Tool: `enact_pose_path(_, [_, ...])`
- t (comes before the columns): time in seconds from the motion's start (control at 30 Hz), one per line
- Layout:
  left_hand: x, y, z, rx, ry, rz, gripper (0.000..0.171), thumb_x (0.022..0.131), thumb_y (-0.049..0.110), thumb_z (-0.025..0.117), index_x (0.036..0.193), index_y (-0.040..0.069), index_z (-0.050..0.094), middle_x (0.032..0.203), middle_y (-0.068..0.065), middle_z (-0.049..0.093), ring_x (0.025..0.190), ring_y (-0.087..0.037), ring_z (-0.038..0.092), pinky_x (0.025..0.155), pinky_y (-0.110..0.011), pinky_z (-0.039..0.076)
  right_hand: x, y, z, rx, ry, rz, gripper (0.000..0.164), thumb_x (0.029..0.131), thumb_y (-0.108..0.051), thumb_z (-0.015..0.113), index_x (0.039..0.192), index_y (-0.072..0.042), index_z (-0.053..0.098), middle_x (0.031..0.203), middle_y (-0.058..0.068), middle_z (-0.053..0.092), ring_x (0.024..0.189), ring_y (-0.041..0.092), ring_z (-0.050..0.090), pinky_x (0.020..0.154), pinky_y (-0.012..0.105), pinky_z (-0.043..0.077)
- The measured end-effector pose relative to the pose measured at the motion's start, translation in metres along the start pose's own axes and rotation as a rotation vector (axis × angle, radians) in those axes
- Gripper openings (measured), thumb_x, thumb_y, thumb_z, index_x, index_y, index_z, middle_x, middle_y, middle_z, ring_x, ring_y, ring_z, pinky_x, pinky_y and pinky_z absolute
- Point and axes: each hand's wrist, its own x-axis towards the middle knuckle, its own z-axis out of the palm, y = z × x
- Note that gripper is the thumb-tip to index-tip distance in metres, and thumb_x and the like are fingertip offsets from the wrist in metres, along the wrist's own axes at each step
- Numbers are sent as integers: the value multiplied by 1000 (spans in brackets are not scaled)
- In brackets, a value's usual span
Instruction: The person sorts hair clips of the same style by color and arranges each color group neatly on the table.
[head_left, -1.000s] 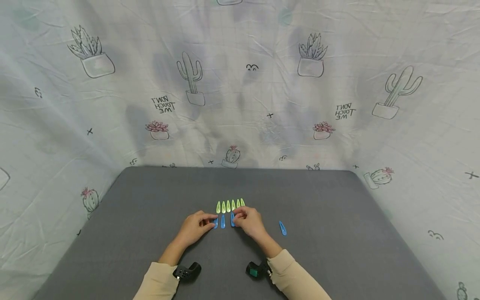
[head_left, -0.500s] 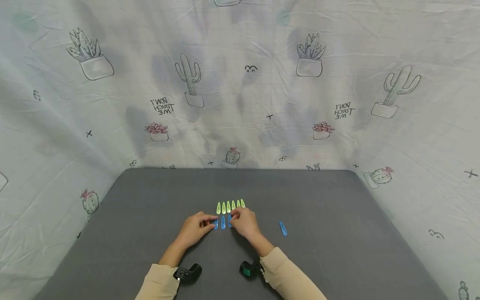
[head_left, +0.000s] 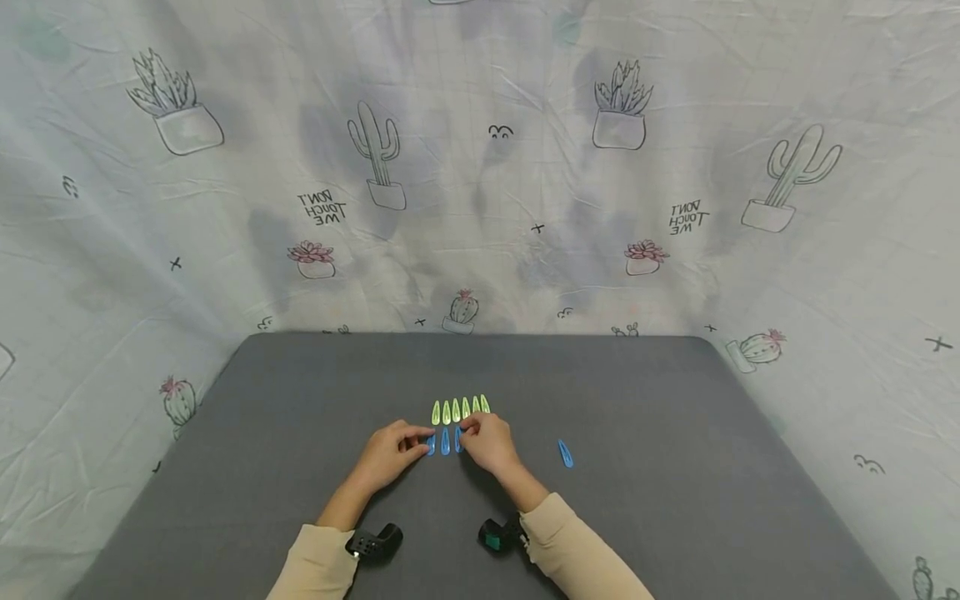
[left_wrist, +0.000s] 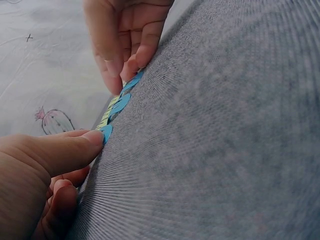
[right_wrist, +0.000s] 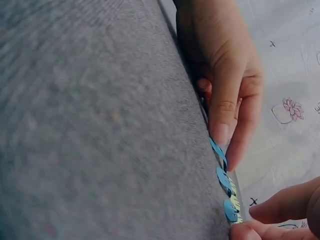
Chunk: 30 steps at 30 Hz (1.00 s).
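Blue snap hair clips lie in a short row below a row of yellow-green snap hair clips (head_left: 456, 410). My left hand (head_left: 390, 454) holds the leftmost blue hair clip (head_left: 431, 445) between thumb and index finger; in the left wrist view the thumb covers part of this clip (left_wrist: 106, 133). Beside it lies the middle blue hair clip (head_left: 446, 441), untouched. At the right end of the blue row, my right hand (head_left: 491, 446) pinches a third blue hair clip (head_left: 458, 439), partly hidden by the fingers.
Another blue hair clip (head_left: 566, 453) lies tilted on the grey tabletop (head_left: 637, 517), right of my right hand. Behind the table hangs a pale cloth (head_left: 465, 200) printed with cacti. Both wrists wear black straps with camera mounts.
My right hand has shifted left with its blue hair clip, bringing it closer to the middle one. It has stayed nearly still over the last half second. My left hand holds its place.
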Motion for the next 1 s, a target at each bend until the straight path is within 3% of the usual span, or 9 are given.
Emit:
enact_pose_path(0.2, [-1,1,-1,5,-20,-10,23,81,17,75,103,16,75,71,8,52,57,-1,41,54,-20,37,0,7,-12,138,-100,-14,14,84,-7,63,96,-3,70,82,6,67,64,11,57,56,27,46])
enact_pose_path(0.43, [-1,2,-1,11,-27,-28,23,80,17,75,104,17,75,71,8,51,58,-2,41,55,-21,37,3,20,-31,252,-160,-71,23,88,-9,65,108,0,66,98,12,68,88,22,66,67,28,51])
enact_pose_path(0.8, [-1,1,-1,14,-32,-17,25,81,18,75,106,17,74,73,9,52,59,-1,41,55,-20,36,-2,38,-58,323,-256,-140,36,91,-10,62,123,5,57,118,22,62,108,34,61,86,36,52])
enact_pose_path(1.0, [-1,0,-1,23,-37,-13,25,81,19,74,106,18,74,73,9,52,58,-1,41,55,-20,37,-12,32,-79,310,-283,-166,39,92,-5,59,128,9,52,125,28,56,114,40,56,91,43,49])
